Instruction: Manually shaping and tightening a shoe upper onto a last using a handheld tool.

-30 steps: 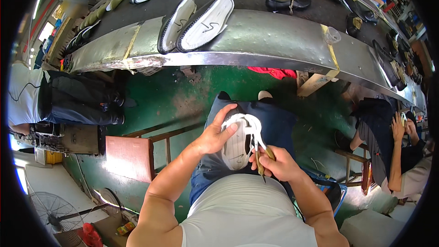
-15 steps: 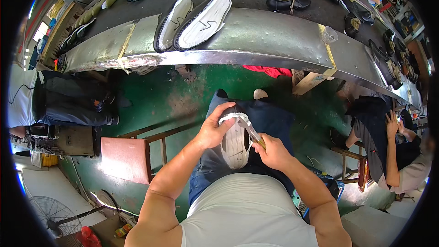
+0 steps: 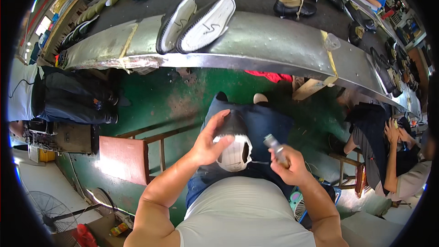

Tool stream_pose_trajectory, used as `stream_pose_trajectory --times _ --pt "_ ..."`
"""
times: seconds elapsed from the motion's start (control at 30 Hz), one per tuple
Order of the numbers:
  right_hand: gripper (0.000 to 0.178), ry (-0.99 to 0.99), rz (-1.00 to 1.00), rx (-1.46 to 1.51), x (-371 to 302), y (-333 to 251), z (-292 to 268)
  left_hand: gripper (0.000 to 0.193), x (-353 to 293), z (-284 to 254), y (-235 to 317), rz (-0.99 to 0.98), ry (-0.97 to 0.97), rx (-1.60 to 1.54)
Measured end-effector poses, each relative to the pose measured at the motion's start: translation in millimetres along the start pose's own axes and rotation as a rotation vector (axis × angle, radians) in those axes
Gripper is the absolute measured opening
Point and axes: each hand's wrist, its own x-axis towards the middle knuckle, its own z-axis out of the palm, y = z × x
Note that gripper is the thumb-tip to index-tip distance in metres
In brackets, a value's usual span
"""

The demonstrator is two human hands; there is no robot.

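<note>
Left grip (image 3: 210,144): partly closed, holding the shoe (image 3: 238,148)
Right grip (image 3: 289,165): closed around a shiny tool (image 3: 273,143), right of the shoe

A white sleeveless top (image 3: 247,215), drawn into fine crosswise creases, is worn with dark blue trousers (image 3: 270,126).

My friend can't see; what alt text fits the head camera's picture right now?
A person's left hand holds a black-and-white shoe over their lap, while the right hand grips a metal-ended tool, apart from the shoe. Beyond, two white-bottomed shoes lie on a metal-edged bench; another person is at the right.
</note>
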Motion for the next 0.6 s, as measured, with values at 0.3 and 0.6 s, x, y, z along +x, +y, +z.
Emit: stream_pose_trajectory --times 0.3,0.6 --pt "0.028 0.022 -0.169 0.388 53 4 50 0.082 -52 44 38 0.329 -0.005 0.527" --pt "0.027 0.045 0.095 -0.049 90 6 39 0.075 -41 49 3 0.163 0.189 0.590"
